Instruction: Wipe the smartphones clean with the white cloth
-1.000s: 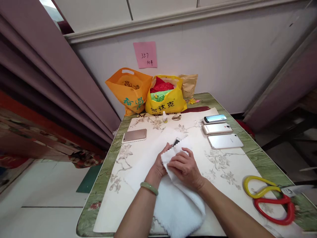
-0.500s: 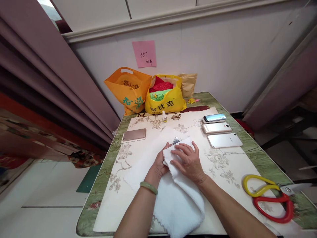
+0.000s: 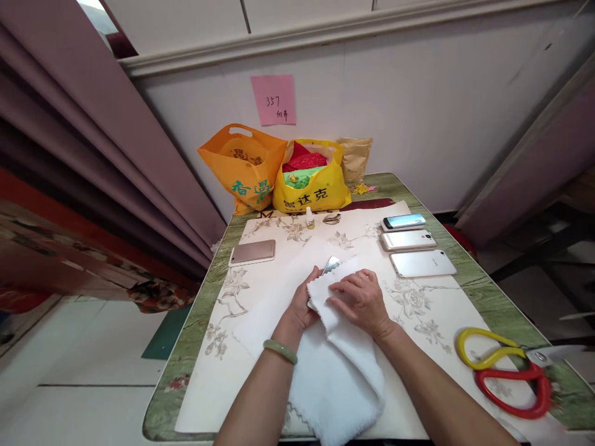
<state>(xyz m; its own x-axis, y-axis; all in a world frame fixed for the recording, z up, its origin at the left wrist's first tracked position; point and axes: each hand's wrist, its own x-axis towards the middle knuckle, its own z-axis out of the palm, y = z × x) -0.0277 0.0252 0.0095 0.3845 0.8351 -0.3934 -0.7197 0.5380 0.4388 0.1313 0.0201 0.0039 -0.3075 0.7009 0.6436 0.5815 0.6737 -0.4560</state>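
The left hand [image 3: 304,303] is curled around the held phone [image 3: 331,265], and its fingers are closed on it from the left side. Most of these fingers are hidden behind the phone and the white cloth [image 3: 339,390]. Only the upper end of this phone is visible, above the edge of the cloth; the rest is covered.

The right hand [image 3: 365,303] lies over the cloth, with its back turned up. Its fingers [image 3: 346,286] are half bent and touch the cloth near its upper edge. I cannot tell if they pinch the fabric or only press on it.

Both forearms come from the lower edge of the view and lean toward each other, so the hands meet near the middle of the bench [image 3: 174,396]. The left wrist wears a green bracelet [image 3: 280,350]. The cloth hangs down in a fold between the two forearms.

To the left of the hands, a rose-coloured phone [image 3: 253,251] lies on the flowered sheet [image 3: 209,390]. To the right lie a white phone [image 3: 424,264] and, nearer to the person, large scissors [image 3: 506,368].
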